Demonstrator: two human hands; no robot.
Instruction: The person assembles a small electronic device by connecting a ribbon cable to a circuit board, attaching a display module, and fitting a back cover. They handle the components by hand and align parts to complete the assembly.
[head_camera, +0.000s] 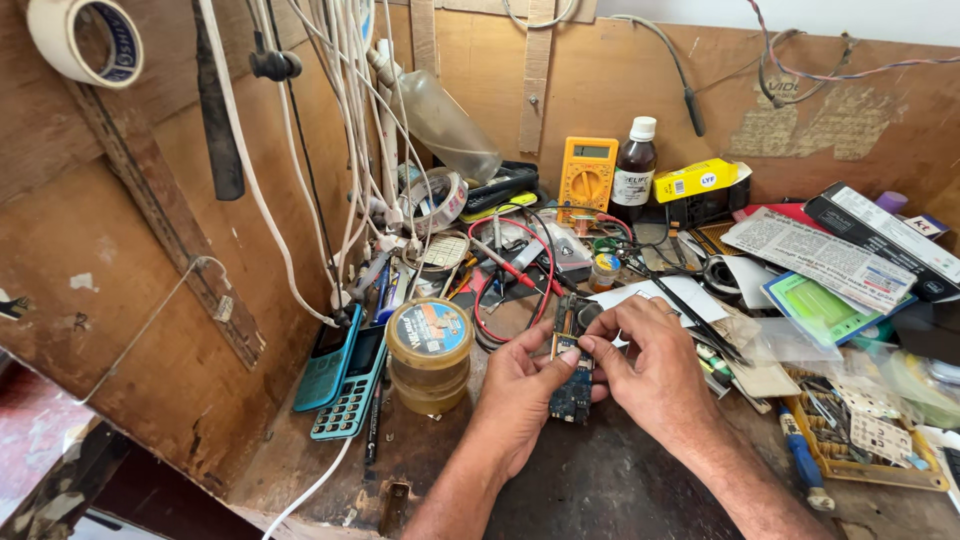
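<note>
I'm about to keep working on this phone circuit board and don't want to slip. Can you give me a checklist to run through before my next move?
1. Circuit board held by both hands: ok.
2. Left hand steadying its left edge: ok.
3. Right hand fingertips pinching the top: ok.
4. Round tin clear of the left hand: ok.
5. Red probe lead off the board: cannot tell.

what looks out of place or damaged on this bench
The circuit board pinched between the left hand and right hand is bare, with no casing around it. A clear bottle hangs tilted among the white cables on the wall. Nothing looks spilled.
</note>
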